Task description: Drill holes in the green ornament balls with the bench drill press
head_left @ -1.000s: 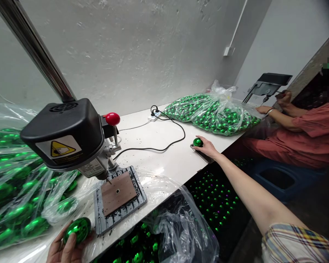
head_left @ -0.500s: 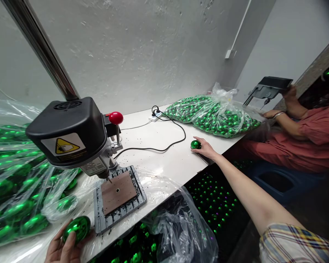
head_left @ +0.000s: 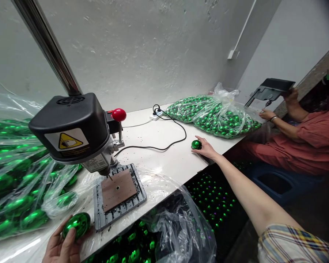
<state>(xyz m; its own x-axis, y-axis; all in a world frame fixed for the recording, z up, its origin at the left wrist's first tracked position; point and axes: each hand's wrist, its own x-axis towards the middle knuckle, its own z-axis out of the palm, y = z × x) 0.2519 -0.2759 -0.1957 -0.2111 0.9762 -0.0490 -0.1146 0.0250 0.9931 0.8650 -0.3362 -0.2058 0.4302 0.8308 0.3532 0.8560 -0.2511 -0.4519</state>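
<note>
At the lower left, my left hand (head_left: 62, 244) grips a shiny green ball (head_left: 79, 223) between thumb and fingers, close to the front corner of the drill press base (head_left: 120, 215). My right hand (head_left: 206, 148) reaches far out to the right and holds a smaller-looking green ball (head_left: 196, 144) over the white table near its front edge. The black drill press (head_left: 68, 128) stands at the left, its bit above a brown board (head_left: 119, 190) with a hole in it. Dark shavings lie on the base around the board.
Clear bags of green balls lie at the left (head_left: 16, 190) and at the back right (head_left: 216, 115). A black cable (head_left: 164, 149) crosses the white table (head_left: 142, 168). At the right, a person in red (head_left: 312, 142) works at another drill press (head_left: 274, 87). More balls fill containers below the table edge.
The view has shifted slightly. Both my hands still hold their balls, in nearly the same places. The other person's lower hand has moved a little to the left.
</note>
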